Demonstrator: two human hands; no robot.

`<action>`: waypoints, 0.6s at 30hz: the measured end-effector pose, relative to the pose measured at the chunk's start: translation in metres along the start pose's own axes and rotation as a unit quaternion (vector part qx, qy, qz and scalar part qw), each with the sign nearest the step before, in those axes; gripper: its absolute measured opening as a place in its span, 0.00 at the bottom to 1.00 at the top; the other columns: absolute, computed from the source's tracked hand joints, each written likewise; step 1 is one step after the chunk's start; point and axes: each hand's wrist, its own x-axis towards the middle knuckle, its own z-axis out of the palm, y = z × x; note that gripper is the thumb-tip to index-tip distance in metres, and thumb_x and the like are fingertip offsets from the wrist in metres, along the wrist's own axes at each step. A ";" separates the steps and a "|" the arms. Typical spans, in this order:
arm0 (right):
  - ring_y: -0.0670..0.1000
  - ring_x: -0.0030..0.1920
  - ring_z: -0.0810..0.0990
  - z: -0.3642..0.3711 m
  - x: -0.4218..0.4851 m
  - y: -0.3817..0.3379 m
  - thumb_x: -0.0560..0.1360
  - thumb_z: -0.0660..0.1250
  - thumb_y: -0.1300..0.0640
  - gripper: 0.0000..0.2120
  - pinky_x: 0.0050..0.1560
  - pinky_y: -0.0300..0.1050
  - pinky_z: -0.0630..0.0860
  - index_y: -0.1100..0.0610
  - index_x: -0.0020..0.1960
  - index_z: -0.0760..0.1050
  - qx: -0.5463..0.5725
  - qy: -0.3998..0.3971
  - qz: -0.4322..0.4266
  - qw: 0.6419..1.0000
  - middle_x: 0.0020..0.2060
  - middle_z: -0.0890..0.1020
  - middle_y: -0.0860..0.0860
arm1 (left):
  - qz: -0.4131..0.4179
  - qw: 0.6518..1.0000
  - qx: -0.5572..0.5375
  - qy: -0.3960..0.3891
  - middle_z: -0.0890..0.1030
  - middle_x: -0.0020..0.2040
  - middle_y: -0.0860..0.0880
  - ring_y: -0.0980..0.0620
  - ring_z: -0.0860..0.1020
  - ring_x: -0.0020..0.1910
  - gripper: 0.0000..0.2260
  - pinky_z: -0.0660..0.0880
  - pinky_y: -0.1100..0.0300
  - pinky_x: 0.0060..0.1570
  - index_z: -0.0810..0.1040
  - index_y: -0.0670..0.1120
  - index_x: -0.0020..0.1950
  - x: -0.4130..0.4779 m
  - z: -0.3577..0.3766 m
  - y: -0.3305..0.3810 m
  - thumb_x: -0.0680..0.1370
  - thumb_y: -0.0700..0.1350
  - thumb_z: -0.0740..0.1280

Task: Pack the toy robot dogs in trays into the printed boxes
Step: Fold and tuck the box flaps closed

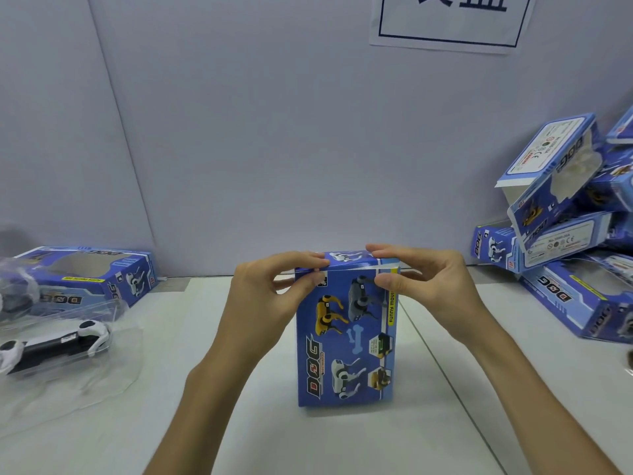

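pale wall point(274, 132) with a paper sign point(445, 22) backed a white table point(445, 389). one printed box point(346, 337) stood upright at the centre of it, long axis vertical, printed face toward the person and dead ahead between the two hands. the left hand point(263, 296) pinched the top left corner and the right hand point(431, 282) pinched the top right, thumbs in front and fingers on the top flap point(346, 258). the flap lay nearly flat, with a thin white edge showing on the right. neither hand was nearer, so closing it looked like a downward push from both.

off to the left lay one windowed box point(85, 275) on its side, seemingly empty, and just before it one dog point(54, 344) in a clear tray point(113, 382). a blurred wrapped shape at that edge could not be made out. on the right, at least five boxes made a loose pile point(555, 186).
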 end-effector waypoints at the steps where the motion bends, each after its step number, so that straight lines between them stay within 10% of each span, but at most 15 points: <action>1: 0.47 0.60 0.82 -0.001 0.000 -0.001 0.69 0.72 0.58 0.15 0.40 0.42 0.83 0.53 0.55 0.82 -0.006 -0.002 -0.001 1.000 0.56 0.85 0.46 | -0.005 1.000 -0.013 -0.001 0.85 0.52 0.59 0.60 0.78 0.60 0.08 0.82 0.63 0.42 0.83 0.53 0.52 0.000 -0.001 0.000 0.74 0.48 0.69; 10: 0.47 0.62 0.81 0.005 0.002 0.006 0.70 0.71 0.54 0.12 0.47 0.43 0.83 0.56 0.52 0.82 0.017 0.026 -0.001 1.000 0.58 0.85 0.46 | -0.007 1.000 -0.013 0.022 0.85 0.53 0.59 0.59 0.78 0.61 0.09 0.83 0.58 0.44 0.83 0.53 0.52 -0.002 0.003 -0.004 0.73 0.50 0.69; 14: 0.49 0.60 0.82 0.023 0.007 0.015 0.71 0.68 0.41 0.21 0.62 0.52 0.77 0.49 0.61 0.79 0.093 0.073 0.128 0.985 0.58 0.84 0.48 | 0.019 0.997 0.057 0.053 0.85 0.53 0.58 0.56 0.80 0.58 0.12 0.82 0.56 0.47 0.84 0.52 0.54 -0.002 0.008 -0.005 0.74 0.54 0.68; 18: 0.54 0.51 0.82 0.031 0.013 0.007 0.78 0.65 0.46 0.11 0.52 0.52 0.78 0.51 0.54 0.81 0.138 0.102 0.220 0.960 0.49 0.85 0.53 | 0.056 0.989 0.105 0.084 0.85 0.53 0.57 0.56 0.80 0.55 0.14 0.80 0.59 0.47 0.85 0.49 0.54 -0.005 0.016 -0.005 0.74 0.54 0.68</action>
